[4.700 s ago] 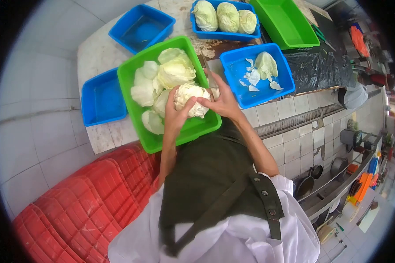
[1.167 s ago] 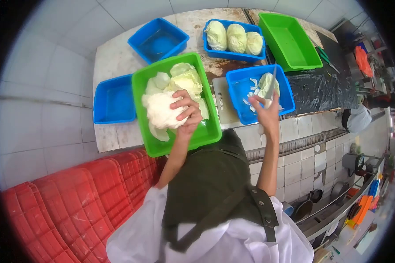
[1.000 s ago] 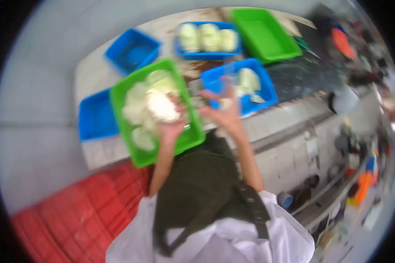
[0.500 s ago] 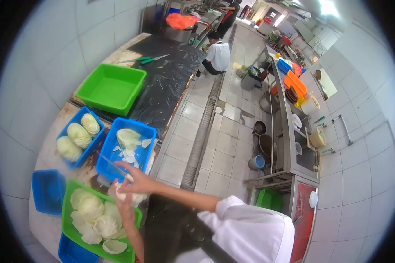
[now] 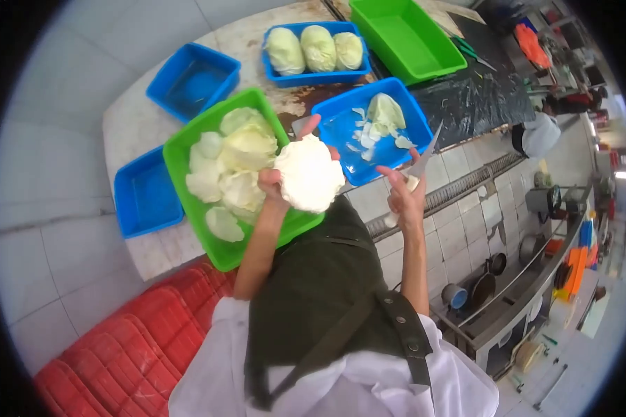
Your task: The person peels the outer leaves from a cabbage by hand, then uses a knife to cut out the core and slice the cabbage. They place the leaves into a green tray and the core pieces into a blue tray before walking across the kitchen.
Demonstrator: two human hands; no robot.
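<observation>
My left hand [image 5: 277, 186] is wrapped round a bright white, lumpy-edged head of cauliflower [image 5: 311, 174], held up in front of the apron. In my right hand [image 5: 405, 198] is a knife [image 5: 424, 154], its blade pointing up and away and its pale handle partly hidden by the fingers. The blade is apart from the head. Below and left of the left hand, a green tub [image 5: 224, 258] holds large pale cabbage leaves [image 5: 247, 149]. Beyond the hands, a blue tub [image 5: 334, 125] contains a pale cabbage piece [image 5: 386, 111] and small white scraps [image 5: 368, 139].
Three whole cabbages [image 5: 318, 48] lie in another blue tub [image 5: 320, 78]. A green tub [image 5: 407, 42] and green-handled knives [image 5: 471, 50] rest farther right. Two blue tubs [image 5: 195, 83] stand left. Red stacked plastic [image 5: 132, 333] is below the table. A person [image 5: 538, 134] is at far right.
The view has swung round towards the table and my body. My hands have moved apart: the right has drawn the knife off to the right, while the left holds the cauliflower up.
</observation>
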